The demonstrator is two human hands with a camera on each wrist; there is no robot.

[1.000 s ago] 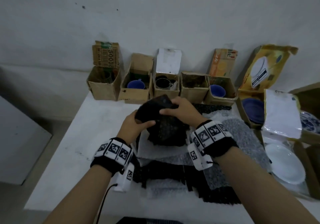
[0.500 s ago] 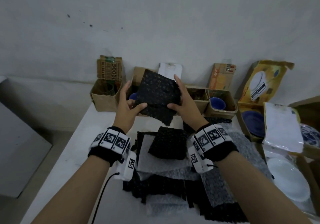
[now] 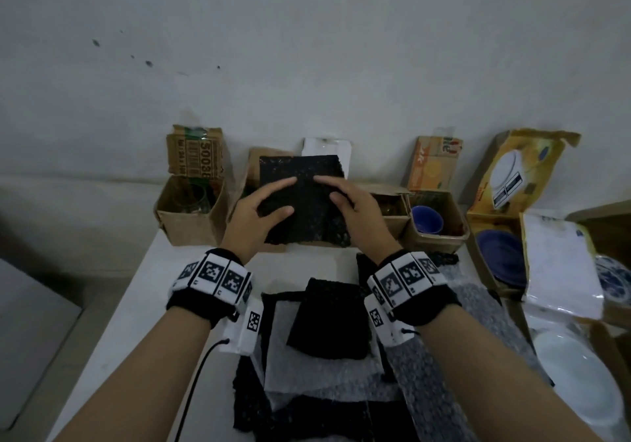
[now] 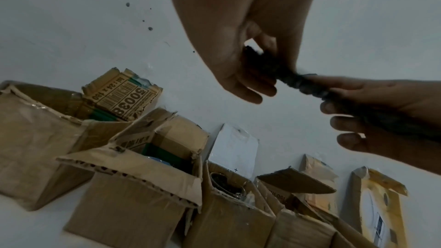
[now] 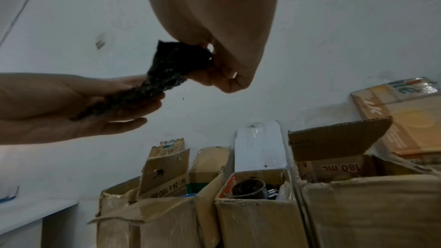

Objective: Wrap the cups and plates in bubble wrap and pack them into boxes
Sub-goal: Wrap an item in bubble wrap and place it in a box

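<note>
The sheet of bubble wrap [image 3: 304,199] held up at the centre is black with a fine bubbled texture. At 6 o'clock from it, a pile of wrap [image 3: 327,366] mixes black, white and grey pieces. The row of boxes [image 3: 189,216] behind is brown cardboard; the one at 9 o'clock has black barcode print. At 3 o'clock sit a blue cup [image 3: 426,219], a yellow box [image 3: 526,172], a dark blue plate [image 3: 500,257] and a white plate [image 3: 577,373]. The wristbands [image 3: 218,276] are black with black-and-white square markers.

Head view looks down over the surface [image 3: 143,305]; both wrist views (low, close) look up, sharing the cardboard boxes [image 4: 133,195].
</note>
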